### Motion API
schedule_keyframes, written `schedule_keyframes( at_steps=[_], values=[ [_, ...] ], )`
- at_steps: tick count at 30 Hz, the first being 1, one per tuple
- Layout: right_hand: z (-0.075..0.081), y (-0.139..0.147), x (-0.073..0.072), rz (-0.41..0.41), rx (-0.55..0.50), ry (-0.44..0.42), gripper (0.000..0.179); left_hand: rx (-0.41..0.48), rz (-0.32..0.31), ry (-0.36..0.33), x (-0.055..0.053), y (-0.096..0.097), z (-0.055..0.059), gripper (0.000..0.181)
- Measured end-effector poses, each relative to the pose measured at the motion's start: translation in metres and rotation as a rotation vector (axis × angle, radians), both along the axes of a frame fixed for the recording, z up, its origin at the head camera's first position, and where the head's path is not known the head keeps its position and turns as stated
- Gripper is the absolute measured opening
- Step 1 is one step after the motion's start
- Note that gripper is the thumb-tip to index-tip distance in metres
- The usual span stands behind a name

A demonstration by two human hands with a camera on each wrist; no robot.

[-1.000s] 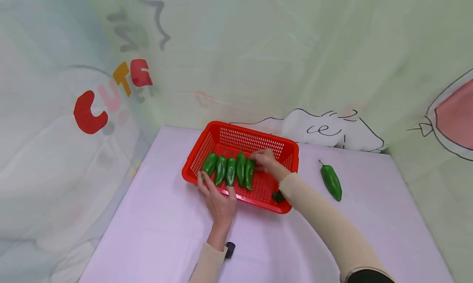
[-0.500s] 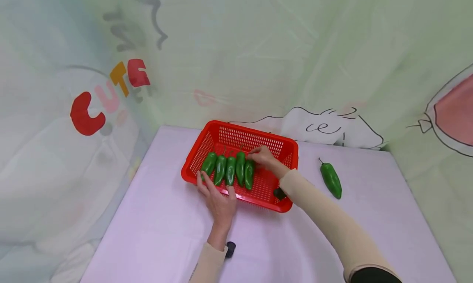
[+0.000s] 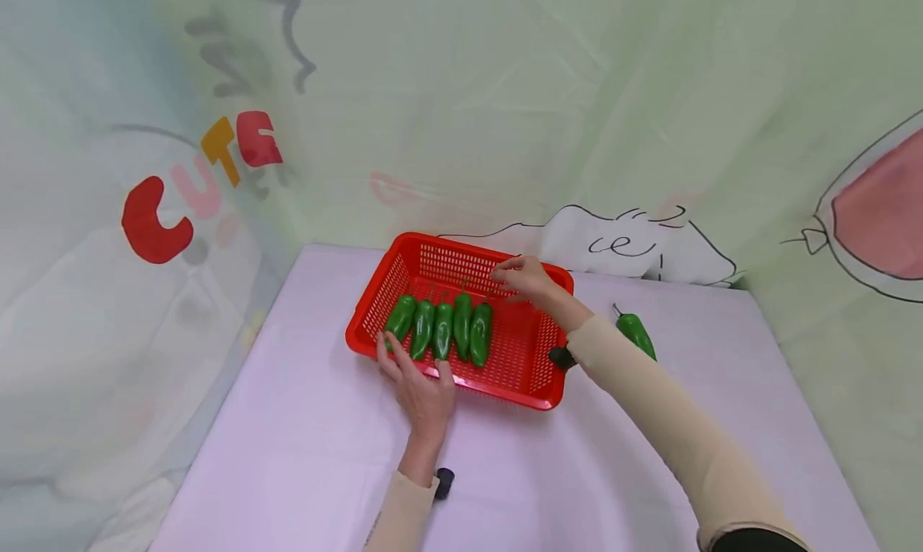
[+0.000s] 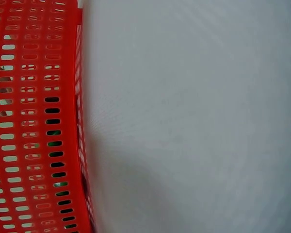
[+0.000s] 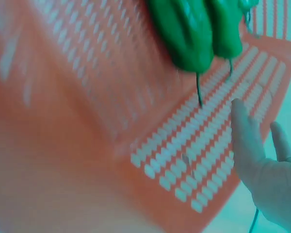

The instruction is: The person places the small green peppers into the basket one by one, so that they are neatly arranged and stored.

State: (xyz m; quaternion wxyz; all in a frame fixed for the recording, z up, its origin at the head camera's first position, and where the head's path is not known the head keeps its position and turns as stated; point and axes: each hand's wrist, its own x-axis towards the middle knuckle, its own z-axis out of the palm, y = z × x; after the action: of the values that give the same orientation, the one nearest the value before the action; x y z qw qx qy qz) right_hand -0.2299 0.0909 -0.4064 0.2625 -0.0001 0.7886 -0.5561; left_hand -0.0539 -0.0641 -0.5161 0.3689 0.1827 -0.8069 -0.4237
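Several green chili peppers point(image 3: 443, 330) lie side by side in a red plastic basket point(image 3: 526, 396), stems toward its back wall. My left hand point(image 3: 424, 396) rests on the basket's near rim, fingers spread, beside the leftmost pepper point(image 3: 401, 316). In the left wrist view, only the perforated basket wall point(image 4: 34, 116) shows, with no hand. Above the right half of the basket is my right hand point(image 3: 530, 281), fingers extended, holding nothing. It is just behind and to the right of the rightmost pepper point(image 3: 481, 336). The right wrist view shows this hand point(image 5: 266, 170) apart from the peppers point(image 5: 184, 36).
Another green chili pepper point(image 3: 634, 333) lies on the table right of the basket, partly hidden by my right forearm. The pale table point(image 3: 303, 424) meets printed cloth walls point(image 3: 461, 103) at the back and sides.
My right hand has let go of the rightmost pepper, and has risen and drawn back to the right. That pepper stays in the row. My left hand keeps its place on the rim.
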Motion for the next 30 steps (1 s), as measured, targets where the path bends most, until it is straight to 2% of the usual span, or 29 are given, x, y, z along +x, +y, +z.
schedule_keyframes(
  at_steps=[5, 9, 15, 19, 25, 30],
  values=[
    [0.013, 0.028, -0.005, -0.038, -0.029, 0.02, 0.044, -0.004, -0.01, -0.002, -0.001, 0.0, 0.002, 0.093],
    [0.016, 0.056, -0.007, -0.066, -0.011, 0.05, 0.046, 0.003, -0.009, -0.008, 0.0, 0.001, 0.002, 0.093],
    [0.014, 0.099, -0.008, -0.1, 0.052, 0.095, 0.052, 0.006, 0.008, -0.011, 0.001, -0.001, 0.001, 0.09],
    [0.013, 0.126, -0.006, -0.108, 0.043, 0.098, 0.054, 0.007, 0.005, -0.011, 0.0, -0.001, 0.001, 0.09],
    [0.012, 0.153, -0.001, -0.11, 0.064, 0.075, 0.056, 0.011, 0.005, -0.018, 0.001, -0.001, 0.003, 0.091],
    [0.001, 0.173, 0.001, -0.115, 0.11, 0.091, 0.056, 0.015, -0.001, -0.023, 0.003, 0.001, 0.003, 0.091]
  ],
)
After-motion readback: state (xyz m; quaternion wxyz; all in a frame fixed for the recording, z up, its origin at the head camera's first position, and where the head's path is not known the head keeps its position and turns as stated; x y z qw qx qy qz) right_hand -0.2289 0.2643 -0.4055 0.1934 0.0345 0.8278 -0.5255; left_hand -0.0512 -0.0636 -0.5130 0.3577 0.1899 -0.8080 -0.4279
